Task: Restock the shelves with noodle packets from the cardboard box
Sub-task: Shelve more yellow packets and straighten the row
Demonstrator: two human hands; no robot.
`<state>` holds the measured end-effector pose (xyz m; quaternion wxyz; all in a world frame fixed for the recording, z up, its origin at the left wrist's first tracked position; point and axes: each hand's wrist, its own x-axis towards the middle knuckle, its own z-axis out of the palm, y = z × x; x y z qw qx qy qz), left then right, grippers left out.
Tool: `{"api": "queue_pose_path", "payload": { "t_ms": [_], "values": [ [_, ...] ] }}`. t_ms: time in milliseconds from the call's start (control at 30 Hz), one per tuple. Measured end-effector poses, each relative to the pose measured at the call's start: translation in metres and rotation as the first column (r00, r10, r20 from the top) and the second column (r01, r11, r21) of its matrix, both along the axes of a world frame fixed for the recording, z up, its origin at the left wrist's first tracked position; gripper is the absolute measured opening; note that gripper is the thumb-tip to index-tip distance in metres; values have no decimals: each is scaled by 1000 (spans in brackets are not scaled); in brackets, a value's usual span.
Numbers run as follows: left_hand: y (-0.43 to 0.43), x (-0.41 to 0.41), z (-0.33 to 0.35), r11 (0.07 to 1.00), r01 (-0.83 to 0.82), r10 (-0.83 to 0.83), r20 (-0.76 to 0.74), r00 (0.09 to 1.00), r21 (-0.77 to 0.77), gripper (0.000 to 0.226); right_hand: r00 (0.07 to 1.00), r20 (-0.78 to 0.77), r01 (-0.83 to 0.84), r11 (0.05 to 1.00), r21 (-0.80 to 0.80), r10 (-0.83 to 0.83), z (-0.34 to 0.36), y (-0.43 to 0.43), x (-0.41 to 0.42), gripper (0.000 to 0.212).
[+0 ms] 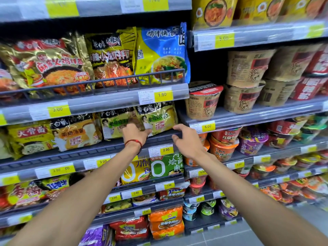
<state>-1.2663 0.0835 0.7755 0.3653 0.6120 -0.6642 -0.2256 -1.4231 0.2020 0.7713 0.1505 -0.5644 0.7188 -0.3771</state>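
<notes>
— How's the light?
— Bright and even, apparently from above, since the recesses beneath each shelf go dark. Glare streaks the gold foil packet [44,64] and the clear wrap of the yellow-green packets [156,118].
— Sharp?
— Fairly, in the middle: the price tag [162,95] reads 1.50. The fingers [132,122] of the left hand [134,134] are smeared by motion blur. The top price strip [88,6] and the far-right bowls [301,174] go soft.
— Distortion?
— Wide-angle: the shelf rails [88,153] bow and fan outward, and the forearms [79,201] stretch toward the bottom corners
</notes>
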Motion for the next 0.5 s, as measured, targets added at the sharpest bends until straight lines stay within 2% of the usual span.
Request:
{"api": "queue_pose_path", "payload": {
  "t_ms": [200, 300, 500],
  "values": [
    [-1, 1, -2, 996, 55, -62, 127, 990, 64, 42, 999, 15, 32, 999, 16, -32, 0, 4, 5, 44],
    [-6, 0, -2, 995, 92, -97, 174, 980, 37, 47, 999, 4, 48, 999, 22, -48, 0, 1, 10, 44],
    [-29, 1, -14, 981, 195, -194, 186, 963, 15, 38, 996, 13, 91, 993, 70, -92, -1, -11, 10, 45]
  ]
}}
